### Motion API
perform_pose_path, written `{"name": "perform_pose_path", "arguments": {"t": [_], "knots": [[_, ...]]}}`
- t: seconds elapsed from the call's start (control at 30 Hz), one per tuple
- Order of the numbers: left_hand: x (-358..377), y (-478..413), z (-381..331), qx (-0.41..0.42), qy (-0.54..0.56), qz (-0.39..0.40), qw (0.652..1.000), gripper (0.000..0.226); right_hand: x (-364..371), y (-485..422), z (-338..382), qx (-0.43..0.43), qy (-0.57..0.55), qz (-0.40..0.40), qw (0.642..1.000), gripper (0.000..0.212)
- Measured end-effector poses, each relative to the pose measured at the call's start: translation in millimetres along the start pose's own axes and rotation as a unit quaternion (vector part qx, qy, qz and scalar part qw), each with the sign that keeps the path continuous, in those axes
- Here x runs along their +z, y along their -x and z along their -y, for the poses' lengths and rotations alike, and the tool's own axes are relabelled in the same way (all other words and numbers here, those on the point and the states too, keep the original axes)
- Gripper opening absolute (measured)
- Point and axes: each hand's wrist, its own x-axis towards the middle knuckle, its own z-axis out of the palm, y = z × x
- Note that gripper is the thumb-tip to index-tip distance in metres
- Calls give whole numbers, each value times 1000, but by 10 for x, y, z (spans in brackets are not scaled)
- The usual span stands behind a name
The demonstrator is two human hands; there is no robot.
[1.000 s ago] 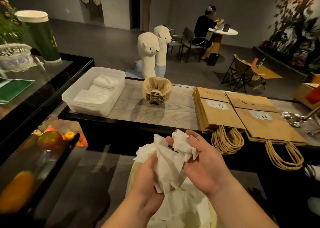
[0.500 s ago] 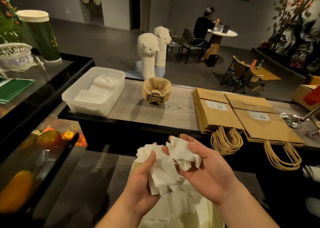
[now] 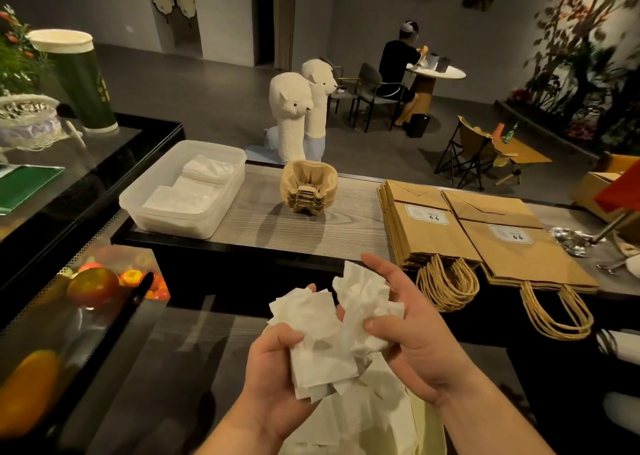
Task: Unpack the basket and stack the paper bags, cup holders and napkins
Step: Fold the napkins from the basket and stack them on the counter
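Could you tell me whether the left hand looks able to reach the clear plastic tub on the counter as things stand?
Probably yes: nothing stands between the left hand and the clear plastic tub, whose top is open. But that hand grips crumpled napkins, so it could likely only drop them in.

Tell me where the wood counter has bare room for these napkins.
The napkins would fit on bare counter between the plastic tub and the cup holders, or between those and the paper bags. The right end is crowded.

napkins (image 3: 325, 337): crumpled soft paper | bags (image 3: 429, 226): matt kraft paper (twisted-paper handles) | tub (image 3: 166, 219): translucent plastic | counter (image 3: 277, 226): grained wood
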Motion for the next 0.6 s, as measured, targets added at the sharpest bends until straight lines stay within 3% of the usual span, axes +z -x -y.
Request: {"name": "perform_pose_path", "arguments": {"t": [0.1,0.2,0.3,0.47,0.6], "knots": [[84,41,-5,-8,-48,-39,998,98,21,15,3,-16,106,-24,994,76],[128,71,18,15,-90,-75,993,63,5,35,7,1,167,12,986,84],[97,69,45,35,-123,-109,986,53,-23,40,-10,34,189,51,980,90],[137,94,81,65,-201,-163,964,49,-58,43,-110,31,214,-7,976,59],[122,109,85,40,-205,-219,953,42,-74,68,-138,36,216,-67,974,32]]}}
